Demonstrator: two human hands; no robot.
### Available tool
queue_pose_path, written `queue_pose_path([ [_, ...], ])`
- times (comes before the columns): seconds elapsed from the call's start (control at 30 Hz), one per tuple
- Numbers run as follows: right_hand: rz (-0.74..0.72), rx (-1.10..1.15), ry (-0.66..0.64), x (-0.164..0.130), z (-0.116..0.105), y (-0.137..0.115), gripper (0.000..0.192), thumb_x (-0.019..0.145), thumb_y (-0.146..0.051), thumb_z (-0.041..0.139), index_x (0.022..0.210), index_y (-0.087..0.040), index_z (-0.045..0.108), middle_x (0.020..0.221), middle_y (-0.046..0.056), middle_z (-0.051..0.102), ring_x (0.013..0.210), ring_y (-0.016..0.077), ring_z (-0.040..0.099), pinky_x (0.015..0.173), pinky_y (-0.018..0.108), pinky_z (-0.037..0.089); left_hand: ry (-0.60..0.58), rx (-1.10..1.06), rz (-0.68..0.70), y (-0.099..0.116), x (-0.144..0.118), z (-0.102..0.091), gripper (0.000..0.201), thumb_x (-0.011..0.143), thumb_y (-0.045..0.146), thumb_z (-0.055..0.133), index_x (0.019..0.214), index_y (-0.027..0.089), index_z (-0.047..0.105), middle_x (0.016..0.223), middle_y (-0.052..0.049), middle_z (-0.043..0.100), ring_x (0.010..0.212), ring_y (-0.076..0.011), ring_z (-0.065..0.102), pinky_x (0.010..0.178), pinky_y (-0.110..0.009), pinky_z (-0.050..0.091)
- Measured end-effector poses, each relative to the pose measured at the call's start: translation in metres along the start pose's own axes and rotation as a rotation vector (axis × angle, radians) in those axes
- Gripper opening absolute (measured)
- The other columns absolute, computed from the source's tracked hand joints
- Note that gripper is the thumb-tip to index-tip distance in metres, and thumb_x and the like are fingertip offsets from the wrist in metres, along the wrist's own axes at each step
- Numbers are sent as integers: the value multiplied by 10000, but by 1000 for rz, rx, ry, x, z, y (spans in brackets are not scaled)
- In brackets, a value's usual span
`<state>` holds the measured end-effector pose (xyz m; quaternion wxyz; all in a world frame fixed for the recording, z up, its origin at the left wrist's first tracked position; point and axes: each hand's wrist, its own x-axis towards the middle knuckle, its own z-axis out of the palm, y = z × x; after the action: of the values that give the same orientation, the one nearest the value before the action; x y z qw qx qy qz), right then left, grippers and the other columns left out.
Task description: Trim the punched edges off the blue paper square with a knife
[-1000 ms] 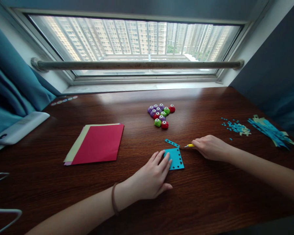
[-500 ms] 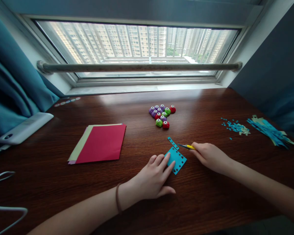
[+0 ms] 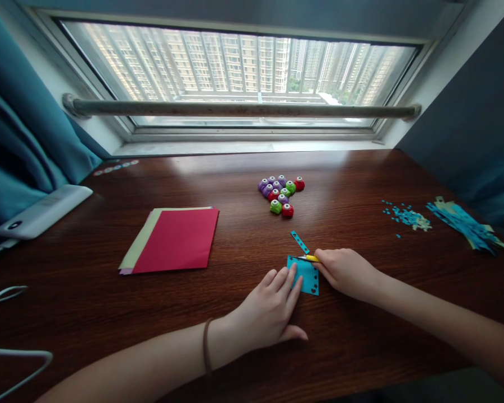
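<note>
My left hand [image 3: 269, 308] lies flat with its fingers spread, the fingertips pressing on a small blue paper square [image 3: 308, 277] on the table. Small dark punched shapes line the square's right side. My right hand [image 3: 348, 273] is closed around yellow-handled scissors [image 3: 312, 258], most of the handle hidden in the fist. The blades point left along the far edge of the square. Just beyond the blades, apart from the square, lies a narrow blue paper strip [image 3: 299, 242] with punched holes.
Several purple, green and red craft punches [image 3: 276, 193] stand beyond the paper. To the left lies a stack of coloured paper [image 3: 176, 239], red on top. Paper bits [image 3: 407, 216] and a heap of cut strips [image 3: 466, 224] lie right. A white device [image 3: 46, 211] with a cable is far left.
The blue square has turned so that one edge faces away from me. My right hand has brought the scissors left, onto that far edge. The view has shifted slightly.
</note>
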<state>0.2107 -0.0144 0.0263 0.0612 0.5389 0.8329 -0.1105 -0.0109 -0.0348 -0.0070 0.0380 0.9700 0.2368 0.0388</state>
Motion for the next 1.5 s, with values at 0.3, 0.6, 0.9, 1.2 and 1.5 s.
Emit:
queue_pose_path([
  [0.3, -44, -20, -24, 3, 1, 1, 237, 918, -295, 349, 793, -183, 516, 756, 35, 642, 669, 198, 625, 564, 276, 356, 46, 30, -8, 0, -1, 5, 824, 822, 690, 200, 1328, 57, 346, 1361, -206, 349, 1217, -331, 349, 987, -402, 251],
  [0.6, -81, -56, -21, 8, 3, 1, 215, 911, -264, 349, 821, -173, 523, 800, 40, 649, 712, 217, 633, 576, 287, 388, 35, 1, 0, -1, 1, 1, 826, 823, 685, 215, 1315, 37, 359, 1353, -229, 347, 1240, -356, 319, 1009, -436, 250],
  [0.9, -114, -60, -40, 8, 0, -2, 179, 884, -191, 356, 838, -158, 526, 799, 55, 653, 709, 218, 633, 574, 285, 391, 41, -32, 50, -5, 5, -1, 849, 809, 690, 280, 1279, -9, 392, 1314, -269, 374, 1268, -377, 266, 1037, -462, 236],
  [1.2, -134, -74, -35, 5, 3, 5, 146, 844, -143, 378, 823, -158, 521, 790, 48, 653, 712, 210, 631, 582, 277, 384, -26, -16, 44, -2, 6, -8, 799, 832, 653, 293, 1289, 3, 380, 1331, -262, 353, 1271, -389, 247, 1030, -470, 235],
  [1.5, -124, -86, -34, -12, 5, 21, 141, 857, -146, 379, 814, -166, 513, 784, 35, 639, 702, 197, 619, 579, 282, 360, -64, -38, 37, -3, 5, -10, 772, 853, 625, 284, 1324, 16, 331, 1357, -243, 330, 1289, -376, 214, 1042, -476, 206],
])
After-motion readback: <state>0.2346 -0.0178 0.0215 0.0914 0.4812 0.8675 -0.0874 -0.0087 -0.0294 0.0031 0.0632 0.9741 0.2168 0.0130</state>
